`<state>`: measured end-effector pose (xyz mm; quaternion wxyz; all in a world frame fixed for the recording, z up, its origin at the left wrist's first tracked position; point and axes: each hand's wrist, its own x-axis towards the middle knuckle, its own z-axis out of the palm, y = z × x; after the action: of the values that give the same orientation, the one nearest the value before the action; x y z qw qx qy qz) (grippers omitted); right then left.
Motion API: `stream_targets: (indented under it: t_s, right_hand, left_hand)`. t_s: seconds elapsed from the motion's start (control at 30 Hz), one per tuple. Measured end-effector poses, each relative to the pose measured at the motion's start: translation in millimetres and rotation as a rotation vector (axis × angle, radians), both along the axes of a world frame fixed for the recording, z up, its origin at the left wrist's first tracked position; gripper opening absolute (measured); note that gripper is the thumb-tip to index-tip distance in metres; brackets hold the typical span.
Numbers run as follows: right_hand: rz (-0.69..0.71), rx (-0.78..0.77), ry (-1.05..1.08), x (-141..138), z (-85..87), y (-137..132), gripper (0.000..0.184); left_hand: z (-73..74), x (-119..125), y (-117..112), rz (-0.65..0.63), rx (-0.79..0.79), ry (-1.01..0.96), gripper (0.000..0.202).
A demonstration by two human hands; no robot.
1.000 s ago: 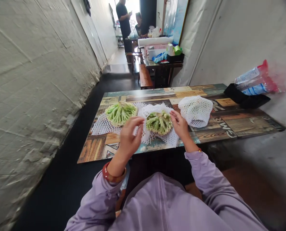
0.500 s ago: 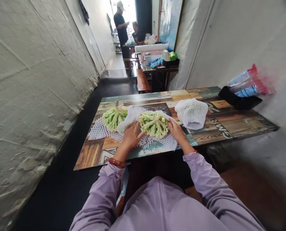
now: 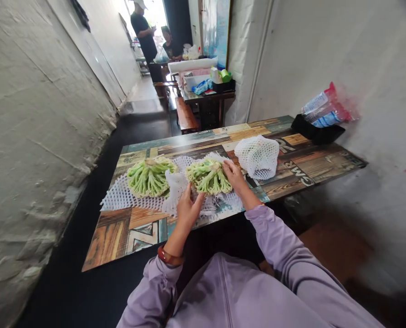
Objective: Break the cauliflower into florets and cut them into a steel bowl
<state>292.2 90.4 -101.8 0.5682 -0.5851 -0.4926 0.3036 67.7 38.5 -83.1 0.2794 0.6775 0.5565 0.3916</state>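
The left hand (image 3: 188, 207) pinches a raised fold of the white foam net (image 3: 175, 186) between thumb and fingers, at the near left side of the cauliflower (image 3: 208, 175) – which lies stem-up on that net near the table (image 3: 121, 232) edge. The right hand (image 3: 235, 175) rests bent fingers on the cauliflower's right edge – gripping or only pressing, I cannot tell. A second cauliflower (image 3: 149, 176) lies just left.

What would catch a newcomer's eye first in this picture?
Two pale green cauliflowers lie stalks-up on white foam netting on the patterned table: the left cauliflower and the right cauliflower. The left hand pinches the netting beside the right cauliflower; the right hand rests on its far edge. A netted bundle lies just right of them.
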Motion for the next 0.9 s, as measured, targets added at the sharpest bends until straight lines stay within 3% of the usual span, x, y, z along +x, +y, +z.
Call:
stream_targets:
  t_s: [0.13, 0.23, 0.3, 0.4, 0.53, 0.6, 0.7, 0.8, 0.9]
  right_hand:
    - [-0.028, 0.111, 0.022, 13, 20.3, 35, 0.062]
    - [-0.043, 0.196, -0.05, 23, 29.1, 63, 0.058]
    - [-0.06, 0.142, -0.127, 26, 28.2, 75, 0.056]
    - [-0.109, 0.075, -0.226, 30, 21.3, 73, 0.055]
    - [-0.136, 0.196, -0.322, 37, 12.1, 38, 0.052]
    - [-0.094, 0.233, -0.401, 38, 7.4, 16, 0.049]
    - [-0.013, 0.224, -0.539, 31, -1.9, -10, 0.05]
    - [0.034, 0.184, -0.626, 17, -10.5, -24, 0.061]
    - [0.035, 0.168, -0.663, 7, -14.6, -31, 0.071]
  left_hand:
    - [0.9, 12, 8, -0.011, -0.082, -0.347, 0.079]
    - [-2.0, 17, 21, -0.071, -0.156, -0.453, 0.076]
    - [-7.9, 15, 29, -0.082, -0.212, -0.481, 0.072]
    - [-18.7, 7, 34, -0.069, -0.234, -0.537, 0.064]
    - [-25.3, -5, 30, -0.053, -0.206, -0.579, 0.049]
    - [-22.2, -10, 26, -0.017, -0.156, -0.516, 0.045]
    - [-9.5, -12, 19, 0.01, 0.076, -0.235, 0.042]
    - [4.6, -9, 15, -0.13, 0.295, 0.146, 0.042]
    - [8.7, -3, 22, -0.205, 0.289, 0.483, 0.046]
